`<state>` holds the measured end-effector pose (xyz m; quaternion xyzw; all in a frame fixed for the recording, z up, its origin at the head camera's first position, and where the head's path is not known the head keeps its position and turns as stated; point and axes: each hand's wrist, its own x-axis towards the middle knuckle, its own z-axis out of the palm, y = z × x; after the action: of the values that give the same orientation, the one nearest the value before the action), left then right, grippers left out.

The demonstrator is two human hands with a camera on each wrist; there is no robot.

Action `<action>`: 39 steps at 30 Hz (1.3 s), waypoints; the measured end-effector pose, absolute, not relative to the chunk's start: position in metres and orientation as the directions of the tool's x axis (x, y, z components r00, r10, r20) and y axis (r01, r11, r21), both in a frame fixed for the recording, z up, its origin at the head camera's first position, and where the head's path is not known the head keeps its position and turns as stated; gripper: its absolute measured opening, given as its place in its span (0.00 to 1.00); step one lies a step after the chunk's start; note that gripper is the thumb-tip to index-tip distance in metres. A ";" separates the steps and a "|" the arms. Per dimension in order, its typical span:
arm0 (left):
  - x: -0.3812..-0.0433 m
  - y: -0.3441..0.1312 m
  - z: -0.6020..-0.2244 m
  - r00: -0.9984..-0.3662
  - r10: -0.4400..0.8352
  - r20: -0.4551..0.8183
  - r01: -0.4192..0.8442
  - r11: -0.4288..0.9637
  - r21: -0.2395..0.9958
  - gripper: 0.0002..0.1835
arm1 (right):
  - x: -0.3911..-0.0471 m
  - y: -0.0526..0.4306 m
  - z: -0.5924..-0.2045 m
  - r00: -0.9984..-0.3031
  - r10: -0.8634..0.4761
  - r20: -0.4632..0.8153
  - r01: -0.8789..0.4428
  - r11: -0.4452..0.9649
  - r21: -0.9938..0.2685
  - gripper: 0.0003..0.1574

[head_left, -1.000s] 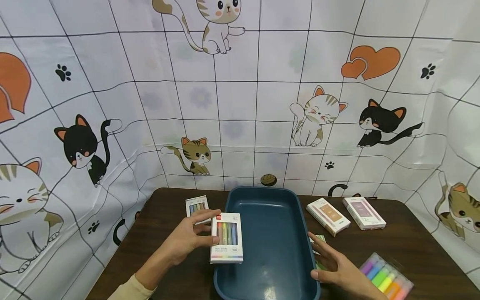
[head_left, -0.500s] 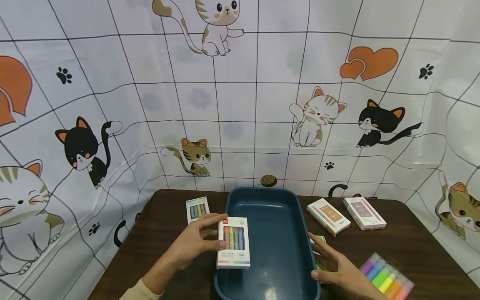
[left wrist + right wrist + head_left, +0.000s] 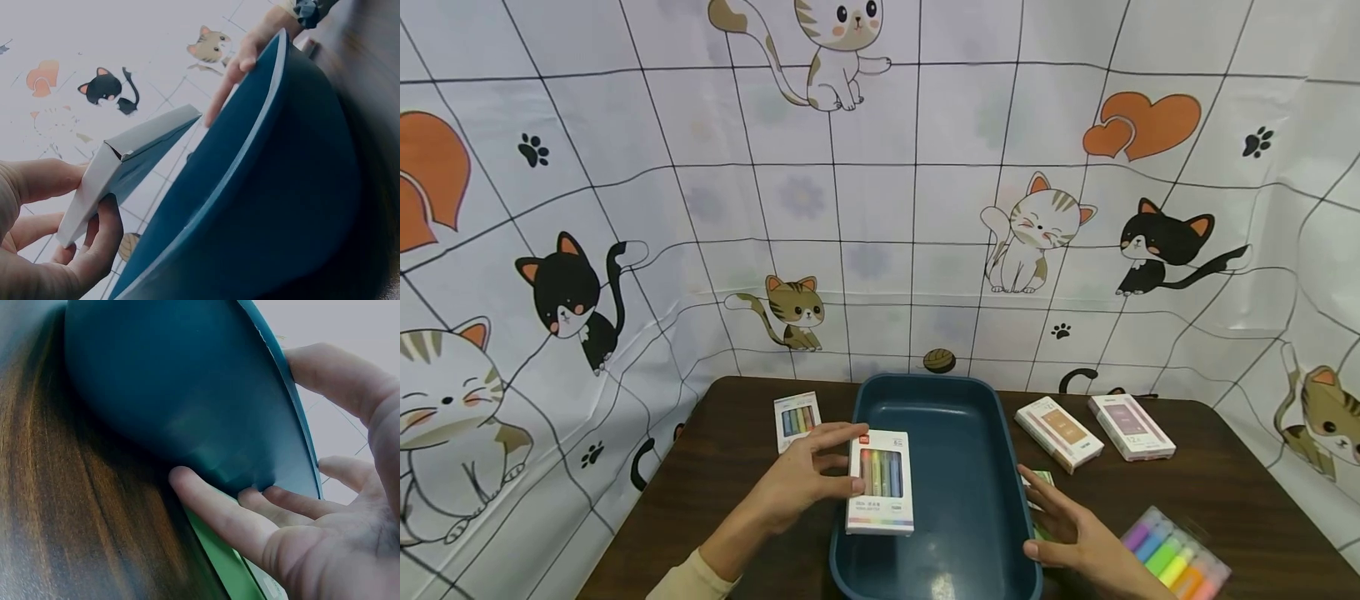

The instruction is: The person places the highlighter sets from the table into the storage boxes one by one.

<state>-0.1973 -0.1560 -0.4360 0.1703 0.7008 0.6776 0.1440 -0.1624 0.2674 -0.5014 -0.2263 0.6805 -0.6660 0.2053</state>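
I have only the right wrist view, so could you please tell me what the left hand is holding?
Observer: The head view shows the left hand pinching a white box with coloured pens in its window.
Operator: Thank you; would you also tell me what lies on the table just to the right of the right hand?
Observer: A clear pack of coloured markers, running from purple to pink, is there in the head view.
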 end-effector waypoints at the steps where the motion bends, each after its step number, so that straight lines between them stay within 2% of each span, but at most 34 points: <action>1: -0.198 -0.155 -0.435 -0.900 0.436 0.029 0.045 0.027 0.999 0.39 | -0.163 0.268 -0.502 -0.812 -0.583 0.022 -0.030 0.004 -1.000 0.52; 6: -0.200 -0.150 -0.432 -0.896 0.444 0.029 0.054 0.042 0.998 0.39 | -0.163 0.269 -0.503 -0.805 -0.592 0.032 -0.026 -0.019 -0.999 0.52; 17: -0.200 -0.136 -0.434 -0.875 0.484 0.020 0.056 0.059 0.997 0.39 | -0.161 0.267 -0.501 -0.831 -0.555 -0.027 0.012 0.030 -0.999 0.52; 39: -0.193 -0.081 -0.433 -0.805 0.592 0.046 0.035 -0.029 0.999 0.37 | -0.161 0.266 -0.499 -0.857 -0.507 -0.095 0.083 0.048 -0.995 0.50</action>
<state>-0.1933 -0.0806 -0.4331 0.2356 0.6659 0.6774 0.2055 -0.1606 0.2655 -0.4991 -0.1536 0.6899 -0.6727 0.2190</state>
